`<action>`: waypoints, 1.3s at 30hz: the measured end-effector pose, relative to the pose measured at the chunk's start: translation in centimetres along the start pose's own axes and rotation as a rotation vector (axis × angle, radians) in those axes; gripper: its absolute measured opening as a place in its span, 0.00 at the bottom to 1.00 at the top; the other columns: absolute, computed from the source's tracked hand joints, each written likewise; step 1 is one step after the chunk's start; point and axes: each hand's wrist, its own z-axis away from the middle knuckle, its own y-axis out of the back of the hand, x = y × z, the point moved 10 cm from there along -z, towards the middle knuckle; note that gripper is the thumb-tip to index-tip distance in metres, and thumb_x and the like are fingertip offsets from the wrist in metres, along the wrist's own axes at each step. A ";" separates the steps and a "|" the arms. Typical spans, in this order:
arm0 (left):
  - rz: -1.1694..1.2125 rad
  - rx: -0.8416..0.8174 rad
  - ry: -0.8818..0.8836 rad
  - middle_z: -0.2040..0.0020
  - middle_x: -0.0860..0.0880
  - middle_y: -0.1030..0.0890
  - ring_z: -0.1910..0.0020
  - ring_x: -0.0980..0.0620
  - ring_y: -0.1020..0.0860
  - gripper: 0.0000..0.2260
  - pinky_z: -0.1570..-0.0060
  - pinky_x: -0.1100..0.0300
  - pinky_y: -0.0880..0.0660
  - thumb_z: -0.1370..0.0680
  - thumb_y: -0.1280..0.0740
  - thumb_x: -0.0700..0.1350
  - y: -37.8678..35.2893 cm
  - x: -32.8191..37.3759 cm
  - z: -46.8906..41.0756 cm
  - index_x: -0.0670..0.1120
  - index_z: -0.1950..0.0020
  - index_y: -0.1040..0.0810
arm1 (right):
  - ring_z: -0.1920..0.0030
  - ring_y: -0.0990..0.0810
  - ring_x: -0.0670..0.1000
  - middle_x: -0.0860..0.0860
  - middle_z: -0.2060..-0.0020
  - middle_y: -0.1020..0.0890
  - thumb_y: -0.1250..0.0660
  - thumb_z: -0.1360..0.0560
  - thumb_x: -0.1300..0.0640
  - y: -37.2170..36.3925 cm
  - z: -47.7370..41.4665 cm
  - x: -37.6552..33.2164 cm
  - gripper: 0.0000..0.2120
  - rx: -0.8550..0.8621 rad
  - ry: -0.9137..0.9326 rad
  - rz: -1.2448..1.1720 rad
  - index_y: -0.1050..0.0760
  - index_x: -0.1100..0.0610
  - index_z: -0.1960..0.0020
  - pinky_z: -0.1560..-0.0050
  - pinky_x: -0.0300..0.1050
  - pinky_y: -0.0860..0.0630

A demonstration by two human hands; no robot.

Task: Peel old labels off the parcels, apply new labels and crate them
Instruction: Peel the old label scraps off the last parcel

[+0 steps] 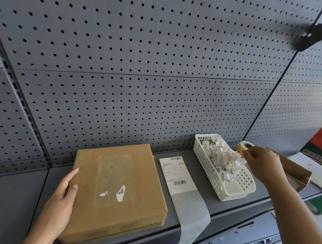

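Behind right hand [263, 162], half-hidden roll [244, 146]

Shelf [13, 196]: bare run left of the parcel [115, 186], open to approach. Between parcel and white basket [212, 177], the label sheet [179, 174] lies flat, no height obstruction. Pegboard wall [140, 81] closes the far side. Tape roll [244, 145] and cardboard piece [296, 172] crowd the basket's right.
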 end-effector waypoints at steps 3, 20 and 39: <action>0.005 0.003 0.003 0.32 0.62 0.31 0.59 0.60 0.29 0.19 0.58 0.61 0.34 0.14 0.47 0.50 0.0 0.1 0.0 0.65 0.24 0.36 | 0.66 0.24 0.49 0.51 0.68 0.21 0.29 0.25 0.56 0.4 0.4 -1.0 0.08 0.027 0.006 -0.031 0.22 0.59 0.61 0.67 0.39 0.33; 0.000 -0.010 0.017 0.22 0.59 0.36 0.42 0.56 0.26 0.18 0.52 0.58 0.32 0.14 0.47 0.52 -0.1 0.2 0.2 0.70 0.26 0.38 | 0.59 0.22 0.38 0.39 0.59 0.19 0.32 0.23 0.60 -6.2 7.6 -17.7 0.08 -0.293 0.393 -0.258 0.20 0.48 0.54 0.56 0.30 0.27; 0.035 -0.028 0.064 0.22 0.59 0.35 0.69 0.60 0.25 0.19 0.69 0.69 0.28 0.14 0.49 0.53 0.4 -0.1 0.7 0.71 0.26 0.40 | 0.60 0.24 0.37 0.43 0.63 0.20 0.25 0.28 0.56 -15.2 18.0 -28.6 0.04 -0.712 0.683 -0.268 0.19 0.54 0.56 0.59 0.29 0.29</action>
